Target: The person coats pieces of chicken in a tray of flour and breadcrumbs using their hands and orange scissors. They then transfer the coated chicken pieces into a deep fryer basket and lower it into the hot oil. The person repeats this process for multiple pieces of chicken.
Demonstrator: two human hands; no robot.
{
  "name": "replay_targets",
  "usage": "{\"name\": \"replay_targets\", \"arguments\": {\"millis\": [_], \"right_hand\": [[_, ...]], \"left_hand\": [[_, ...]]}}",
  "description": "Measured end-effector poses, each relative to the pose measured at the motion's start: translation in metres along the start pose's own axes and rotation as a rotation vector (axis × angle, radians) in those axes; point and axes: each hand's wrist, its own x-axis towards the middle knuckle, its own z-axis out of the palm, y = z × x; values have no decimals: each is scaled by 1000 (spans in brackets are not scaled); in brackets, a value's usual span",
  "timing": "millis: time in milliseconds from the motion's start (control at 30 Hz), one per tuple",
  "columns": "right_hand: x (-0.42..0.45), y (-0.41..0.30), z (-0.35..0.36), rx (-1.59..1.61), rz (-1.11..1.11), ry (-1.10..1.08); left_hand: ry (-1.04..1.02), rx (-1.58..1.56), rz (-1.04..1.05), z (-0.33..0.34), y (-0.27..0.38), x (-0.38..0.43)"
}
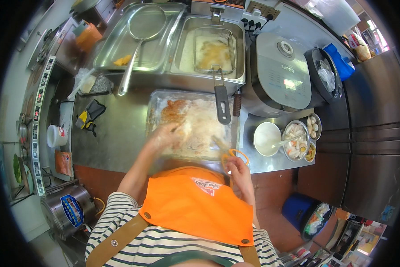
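A shallow tray [148, 115] on the steel counter holds white flour [206, 116]. Reddish-brown, wet-looking pieces, probably marinated meat [173, 110], lie at its far left. My left hand [164, 136] is over the tray's left half, blurred, its fingers at the flour. A pale floury lump [186, 128] shows beside those fingers; whether they grip it is unclear. In my right hand [240, 172], at the tray's near right corner, is a pair of scissors [234, 154] with orange handles. Their blurred blades point over the flour.
Behind the tray, a wire basket [215, 50] sits in a fryer [184, 43] of foamy oil; its handle [222, 105] overhangs the tray. A skimmer [132, 66] lies across a steel pan [103, 55]. Right are a rice cooker [280, 73], a white bowl [267, 138] and food bowls.
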Motion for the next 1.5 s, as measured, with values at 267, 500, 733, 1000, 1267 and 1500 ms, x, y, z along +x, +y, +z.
{"name": "replay_targets", "arguments": {"millis": [267, 500, 733, 1000, 1267, 1500], "right_hand": [[-2, 7, -10, -225, -137, 156], [15, 0, -7, -660, -380, 254], [13, 20, -9, -793, -373, 296], [15, 20, -2, -970, -406, 337], [33, 9, 7, -1162, -408, 214], [32, -25, 24, -879, -242, 10]], "left_hand": [[218, 669, 315, 14, 20, 19], [274, 681, 378, 7, 20, 44], [397, 861, 279, -43, 1, 55], [356, 766, 94, -38, -26, 61], [315, 519, -29, -48, -43, 108], [181, 122, 169, -36, -56, 96]]}}
